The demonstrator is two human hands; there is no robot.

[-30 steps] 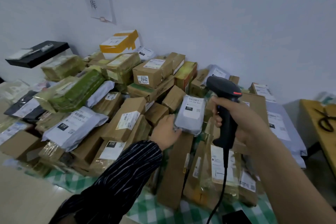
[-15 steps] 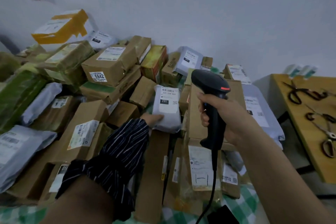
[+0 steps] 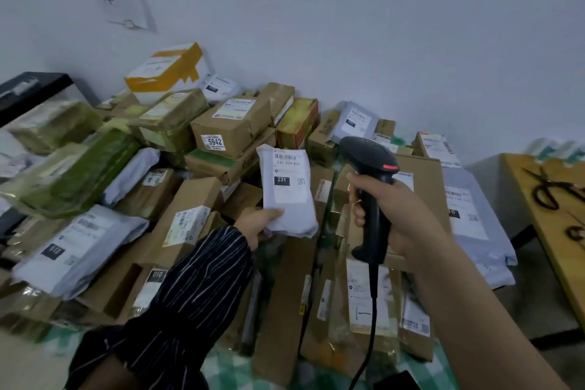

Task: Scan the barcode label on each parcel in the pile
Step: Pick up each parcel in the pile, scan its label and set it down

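Left hand [image 3: 258, 226] outstretched, pinching; right hand [image 3: 402, 215] curled, gripping.

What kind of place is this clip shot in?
Probably a parcel sorting or pickup room: labelled boxes and mailer bags piled against the wall, a corded barcode scanner in the right hand.

The left grip [image 3: 258, 226] holds a grey parcel [image 3: 286, 199] upright by its lower end above the pile [image 3: 231, 128], barcode label [image 3: 289, 179] facing the wearer, while the right grip [image 3: 403, 215] holds the black scanner [image 3: 367, 155] just beside it.
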